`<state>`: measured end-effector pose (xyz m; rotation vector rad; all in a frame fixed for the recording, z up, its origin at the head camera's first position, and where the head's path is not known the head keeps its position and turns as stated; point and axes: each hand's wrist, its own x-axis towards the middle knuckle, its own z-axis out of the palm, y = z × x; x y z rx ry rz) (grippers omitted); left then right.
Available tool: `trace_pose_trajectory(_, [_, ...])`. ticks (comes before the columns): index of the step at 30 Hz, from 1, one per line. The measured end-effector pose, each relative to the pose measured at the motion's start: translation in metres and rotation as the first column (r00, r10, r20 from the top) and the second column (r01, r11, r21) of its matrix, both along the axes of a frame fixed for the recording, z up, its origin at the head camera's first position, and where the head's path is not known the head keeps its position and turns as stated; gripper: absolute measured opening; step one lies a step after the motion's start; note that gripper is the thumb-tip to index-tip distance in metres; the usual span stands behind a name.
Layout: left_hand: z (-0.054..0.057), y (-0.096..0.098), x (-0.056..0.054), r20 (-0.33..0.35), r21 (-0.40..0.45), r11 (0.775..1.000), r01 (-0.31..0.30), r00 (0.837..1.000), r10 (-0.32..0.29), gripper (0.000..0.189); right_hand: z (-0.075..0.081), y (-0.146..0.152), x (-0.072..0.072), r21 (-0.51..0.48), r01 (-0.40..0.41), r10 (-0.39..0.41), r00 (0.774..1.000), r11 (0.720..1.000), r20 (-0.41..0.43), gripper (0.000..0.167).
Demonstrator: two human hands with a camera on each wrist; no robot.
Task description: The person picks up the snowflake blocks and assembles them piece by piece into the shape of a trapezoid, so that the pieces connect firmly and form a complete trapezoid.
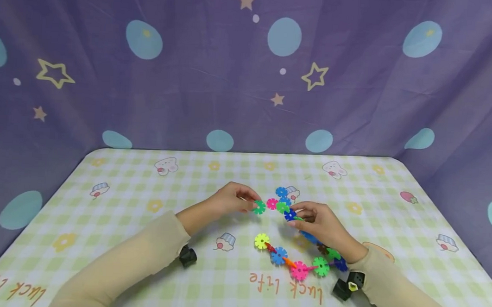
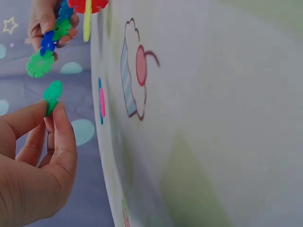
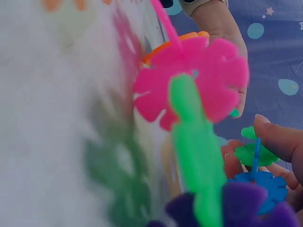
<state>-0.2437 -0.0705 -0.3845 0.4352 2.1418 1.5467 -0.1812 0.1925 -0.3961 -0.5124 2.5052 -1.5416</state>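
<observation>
My left hand [image 1: 233, 199] pinches a single green notched plastic disc [image 1: 259, 207] between thumb and fingertips, its edge upright in the left wrist view. Facing it, my right hand [image 1: 320, 223] holds one end of a chain of interlocked flower-shaped discs. A light green disc [image 2: 40, 64] sits at that end, joined to a dark blue disc [image 2: 48, 43] by the fingers. A small gap parts the two green discs. From the right hand the chain curves back toward the body through a pink disc [image 3: 213, 80] to a yellow disc [image 1: 262, 241] at its other end.
Loose discs, one pink [image 1: 272, 204] and one blue [image 1: 281, 192], lie beyond the hands on the checked tablecloth [image 1: 173, 261]. Dark wrist cameras [image 1: 187, 256] are strapped to both wrists. A purple patterned curtain [image 1: 248, 102] hangs behind the table.
</observation>
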Motion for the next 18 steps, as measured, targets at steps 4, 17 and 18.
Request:
trace_pose_trajectory(4, [0.0, -0.009, 0.003, 0.025, 0.081, 0.997, -0.007, 1.0, 0.005, 0.021, 0.0, -0.009, -0.004, -0.014, -0.057, 0.057, 0.998, 0.998, -0.023, 0.042])
trace_pose_trajectory(17, [0.008, -0.015, 0.009, 0.128, 0.172, 0.974, -0.148, 0.984, 0.127, 0.028, -0.003, -0.02, -0.013, 0.001, -0.101, 0.101, 0.99, 0.995, -0.095, 0.038])
trace_pose_trajectory(18, [0.008, -0.014, 0.01, 0.132, 0.179, 0.971, -0.16, 0.982, 0.138, 0.029, -0.003, -0.02, -0.013, -0.001, -0.101, 0.1, 0.99, 0.995, -0.096, 0.037])
